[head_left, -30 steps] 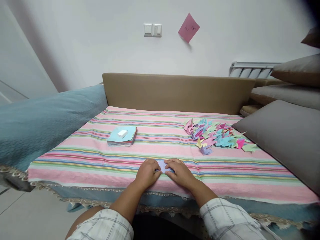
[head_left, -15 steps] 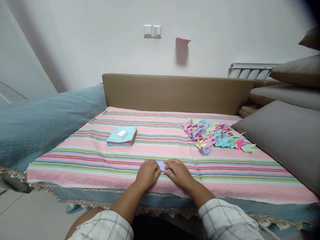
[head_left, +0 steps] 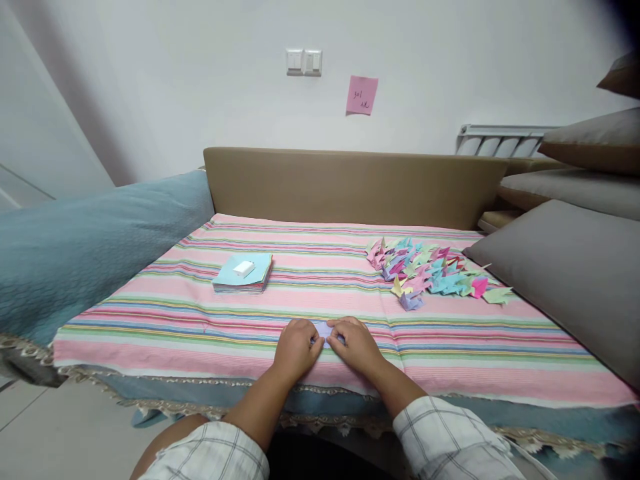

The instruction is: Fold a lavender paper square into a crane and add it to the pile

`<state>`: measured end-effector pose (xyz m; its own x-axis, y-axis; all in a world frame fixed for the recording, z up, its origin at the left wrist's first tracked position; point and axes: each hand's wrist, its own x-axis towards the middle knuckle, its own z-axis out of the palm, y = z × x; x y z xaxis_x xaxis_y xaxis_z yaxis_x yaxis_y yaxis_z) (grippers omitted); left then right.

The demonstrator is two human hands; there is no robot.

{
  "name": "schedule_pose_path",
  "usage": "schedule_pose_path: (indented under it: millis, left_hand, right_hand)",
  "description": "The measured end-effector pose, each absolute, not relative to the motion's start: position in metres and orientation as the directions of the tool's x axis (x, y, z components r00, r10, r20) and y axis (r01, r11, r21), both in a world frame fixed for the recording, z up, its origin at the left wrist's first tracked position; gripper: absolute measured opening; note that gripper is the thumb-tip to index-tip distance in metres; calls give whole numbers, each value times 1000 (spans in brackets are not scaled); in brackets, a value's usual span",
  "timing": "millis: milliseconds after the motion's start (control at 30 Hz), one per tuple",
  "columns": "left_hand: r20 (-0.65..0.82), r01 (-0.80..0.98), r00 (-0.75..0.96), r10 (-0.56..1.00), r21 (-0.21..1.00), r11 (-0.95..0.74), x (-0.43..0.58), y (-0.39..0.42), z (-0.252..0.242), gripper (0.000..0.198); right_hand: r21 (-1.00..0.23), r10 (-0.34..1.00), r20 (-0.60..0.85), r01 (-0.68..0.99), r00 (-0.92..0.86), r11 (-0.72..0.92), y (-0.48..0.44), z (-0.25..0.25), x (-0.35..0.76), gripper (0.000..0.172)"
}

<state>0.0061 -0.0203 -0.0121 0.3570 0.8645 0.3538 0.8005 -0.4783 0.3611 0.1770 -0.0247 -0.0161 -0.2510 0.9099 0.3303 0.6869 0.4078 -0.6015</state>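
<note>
A small lavender paper [head_left: 324, 329] lies on the striped cloth [head_left: 320, 293] near its front edge, mostly covered by my fingers. My left hand [head_left: 299, 348] pinches its left side, fingers curled. On the paper's right side my right hand [head_left: 354, 343] is closed in the same way, thumb close to my left thumb. Folded paper pieces [head_left: 430, 270] in many colours form a group at the right. Toward the left stands a stack of square paper [head_left: 243, 273], light blue on top, bearing a small white object [head_left: 244, 269].
Grey cushions [head_left: 575, 267] are piled at the right. A blue-covered armrest [head_left: 110, 247] borders the left, and a brown backrest [head_left: 350, 188] runs behind. A pink note [head_left: 362, 95] and switches [head_left: 304, 62] are on the wall.
The pink note on the wall has dropped from a lifted, curled position to hang flatter, its writing now showing. My hands have shifted only slightly on the lavender paper.
</note>
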Motion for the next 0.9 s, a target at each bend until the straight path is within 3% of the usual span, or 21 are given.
schedule_pose_path:
  millis: [233,400,633,900]
  left_hand:
    - [312,823,318,895,378,-424,8,-21,-11,11]
    - [307,809,311,900,412,-420,7,-20,-10,2]
    - [325,756,418,848,394,-523,3,-19,-17,25]
    - [314,804,434,845,287,-520,5,-26,-17,30]
  right_hand:
    - [-669,941,298,667,-162,327,-22,-17,173,6]
    - [-706,948,255,633,-192,318,-19,-17,177,8]
    - [-717,944,252,614,-213,330,-17,-18,181,16]
    - [-715,930,248,596,-272,365,-15,-17,187,23]
